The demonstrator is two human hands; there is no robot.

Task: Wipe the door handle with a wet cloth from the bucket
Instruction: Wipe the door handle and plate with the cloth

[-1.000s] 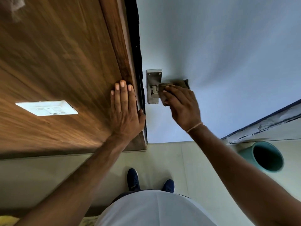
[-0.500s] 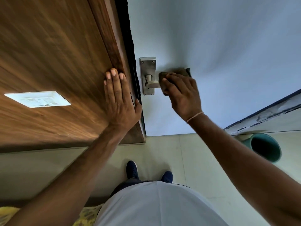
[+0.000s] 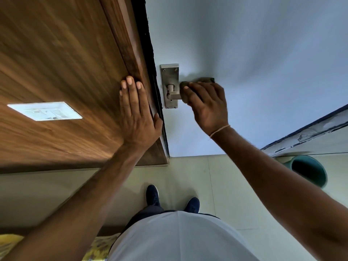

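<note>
on the pale door, the right hand is wrapped round the cloth over the door handle, seemingly mid-wipe; the left hand lies flat and spread on the wood panel, likely for bracing. the bucket waits on the floor.

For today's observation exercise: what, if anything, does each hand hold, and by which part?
The right hand grips a dark cloth, bunched around the lever of the door handle. The left hand holds nothing; it lies flat on the wooden panel.
</note>
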